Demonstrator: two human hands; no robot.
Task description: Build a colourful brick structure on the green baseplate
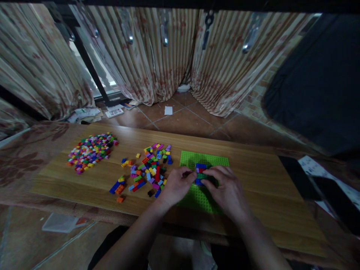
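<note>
A bright green studded baseplate (205,202) lies on the wooden board in front of me. On its middle stands a small build of toy bricks (200,167), blue at the near and far ends with red and green between. My left hand (177,184) comes in from the left, its thumb and forefinger closed at the build's left side. From the right, my right hand (226,187) has its fingers bent around the right side, thumb and forefinger on a green brick (201,176). The fingers partly hide the build, and my hands cover some of the plate.
Loose mixed bricks (152,168) are spread left of the baseplate. A denser pile of small bricks (91,150) lies farther left on the wooden board (253,165). A dark phone-like slab (299,178) and printed sheets (312,167) are at the right. Striped curtains (157,56) hang behind.
</note>
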